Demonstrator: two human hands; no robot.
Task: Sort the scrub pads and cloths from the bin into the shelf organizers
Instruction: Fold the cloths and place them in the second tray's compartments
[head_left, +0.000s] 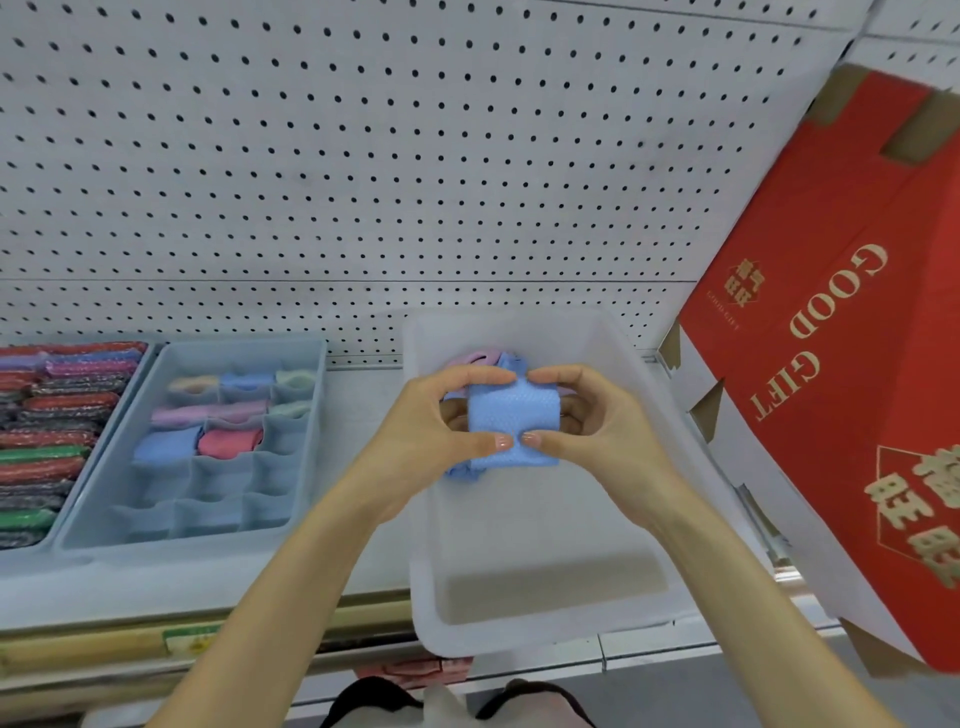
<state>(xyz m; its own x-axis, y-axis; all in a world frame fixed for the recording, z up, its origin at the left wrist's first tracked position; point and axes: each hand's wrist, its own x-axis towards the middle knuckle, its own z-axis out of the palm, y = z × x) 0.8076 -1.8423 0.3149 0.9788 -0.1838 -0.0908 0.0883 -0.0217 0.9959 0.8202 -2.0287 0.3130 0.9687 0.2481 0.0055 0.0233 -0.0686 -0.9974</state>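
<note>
Both bare forearms rise from the bottom edge of the frame and converge near its centre. There the left hand (436, 421) and right hand (597, 421) face each other, each gripping a folded blue cloth (511, 410). Their fingers curl over its far edge, and the thumbs press its near edge, tips almost touching.

Hands: two, left hand (436, 431) and right hand (597, 421). Blue cloth (511, 415) held between them: one. Bin (545, 618): one. Other cloths in bin: at least one, pink cloth (475, 358); rest hidden behind hands. Organizers: two, scrub pad tray (21, 558) and grid organizer (171, 540). Grid organizer cells: three columns, five rows; about eight hold folded cloths. Scrub pads (52, 431): over ten, exact count unreadable. Red carton (831, 364): one.
</note>
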